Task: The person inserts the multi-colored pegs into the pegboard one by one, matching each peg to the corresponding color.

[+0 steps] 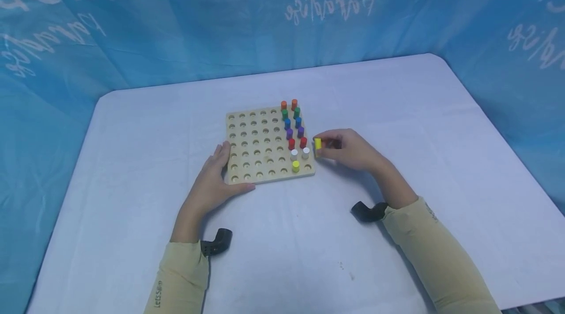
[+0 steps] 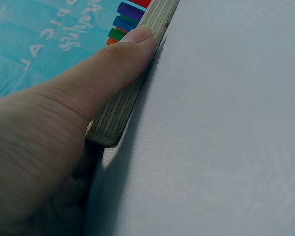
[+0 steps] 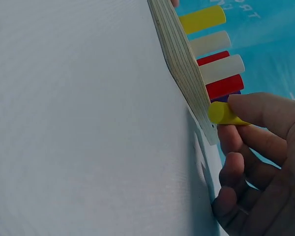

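Note:
A pale wooden pegboard [image 1: 260, 157] with rows of round holes lies on the table. Along its right side stand two columns of coloured pegs: orange, green, blue, purple, red and white pairs, then one yellow peg [image 1: 295, 166] beside a bare corner hole [image 1: 307, 168]. My left hand [image 1: 209, 184] spans the near left corner, its thumb [image 2: 123, 54] lying straight against the front edge and its fingers along the left edge. Just off the right edge, my right hand [image 1: 350, 149] pinches another yellow peg [image 3: 221, 113] between thumb and fingers. Its other fingers are curled beneath.
White cloth [image 1: 273, 255] covers the table. Blue curtains [image 1: 176, 19] with white lettering hang behind it and at the sides. Black devices [image 1: 218, 242] are worn at both wrists, by the tan sleeves [image 1: 183, 274].

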`<state>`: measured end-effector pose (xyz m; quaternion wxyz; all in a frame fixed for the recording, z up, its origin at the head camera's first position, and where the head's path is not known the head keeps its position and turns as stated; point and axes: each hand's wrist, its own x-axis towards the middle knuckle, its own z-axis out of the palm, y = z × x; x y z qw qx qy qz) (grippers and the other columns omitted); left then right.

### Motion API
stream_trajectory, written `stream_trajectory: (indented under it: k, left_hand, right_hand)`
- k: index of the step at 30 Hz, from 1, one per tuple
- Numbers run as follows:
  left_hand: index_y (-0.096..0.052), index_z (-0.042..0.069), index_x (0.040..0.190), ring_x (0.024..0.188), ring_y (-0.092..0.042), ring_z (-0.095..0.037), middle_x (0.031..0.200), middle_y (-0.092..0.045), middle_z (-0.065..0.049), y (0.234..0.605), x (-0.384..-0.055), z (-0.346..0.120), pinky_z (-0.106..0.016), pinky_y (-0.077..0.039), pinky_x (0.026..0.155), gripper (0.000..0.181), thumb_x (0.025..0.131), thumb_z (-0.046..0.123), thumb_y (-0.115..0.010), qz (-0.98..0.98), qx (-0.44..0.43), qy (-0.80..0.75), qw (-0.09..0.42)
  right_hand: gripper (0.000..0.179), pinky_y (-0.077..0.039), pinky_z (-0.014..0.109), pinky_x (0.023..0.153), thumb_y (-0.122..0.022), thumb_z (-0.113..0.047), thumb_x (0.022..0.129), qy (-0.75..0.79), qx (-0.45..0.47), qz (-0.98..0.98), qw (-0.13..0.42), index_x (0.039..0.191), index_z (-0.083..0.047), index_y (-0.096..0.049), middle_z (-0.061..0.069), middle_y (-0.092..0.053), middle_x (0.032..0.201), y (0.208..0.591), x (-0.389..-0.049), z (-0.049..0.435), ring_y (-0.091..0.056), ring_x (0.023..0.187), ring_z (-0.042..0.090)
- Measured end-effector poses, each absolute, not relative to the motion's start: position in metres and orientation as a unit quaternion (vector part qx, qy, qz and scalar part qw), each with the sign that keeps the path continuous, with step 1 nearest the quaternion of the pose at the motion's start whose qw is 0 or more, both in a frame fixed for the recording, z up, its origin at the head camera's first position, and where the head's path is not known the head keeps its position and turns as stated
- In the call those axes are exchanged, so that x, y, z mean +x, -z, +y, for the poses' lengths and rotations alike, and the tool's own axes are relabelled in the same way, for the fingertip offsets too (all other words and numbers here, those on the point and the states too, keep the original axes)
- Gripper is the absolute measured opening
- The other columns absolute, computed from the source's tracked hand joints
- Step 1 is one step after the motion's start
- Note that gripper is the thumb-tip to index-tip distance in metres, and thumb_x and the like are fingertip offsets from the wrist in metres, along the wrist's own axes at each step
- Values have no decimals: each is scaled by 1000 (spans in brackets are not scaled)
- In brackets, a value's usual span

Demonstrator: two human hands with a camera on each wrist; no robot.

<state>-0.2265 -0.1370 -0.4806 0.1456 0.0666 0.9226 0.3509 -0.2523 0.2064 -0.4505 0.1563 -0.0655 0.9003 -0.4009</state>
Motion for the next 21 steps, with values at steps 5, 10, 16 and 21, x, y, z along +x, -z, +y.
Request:
stream_trajectory:
  k: [5,10,16,21]
  left_hand:
    - [-3,26,160,155,-5,-38,169,-3,-3,481,-226,-137,-62,-14,122,129,67,66,-81,923,68,-351,146]
    - [-4,24,161,156,-5,-35,169,-3,-2,481,-226,-137,-61,-14,123,128,67,66,-81,922,68,-353,144]
    - [-4,25,160,156,-5,-36,169,-3,-3,481,-226,-138,-61,-14,123,129,66,67,-81,922,67,-353,145]
    - [-3,25,160,155,-4,-37,169,-3,-2,481,-227,-137,-62,-13,123,129,67,67,-81,922,65,-354,146]
  right_hand:
    - [35,-48,31,68,-74,-26,89,409,-53,903,119,122,-16,-71,4,-67,102,445,-250,207,-57,90,22]
    - [32,-48,31,69,-76,-25,88,418,-63,901,97,118,-16,-73,2,-69,105,443,-249,207,-56,92,21]
    - [29,-47,28,68,-78,-22,86,429,-91,894,93,113,-15,-74,3,-69,99,437,-246,206,-56,87,22]
    - [26,-47,25,63,-80,-20,84,422,-106,895,94,110,-16,-75,4,-69,94,433,-245,204,-56,82,22]
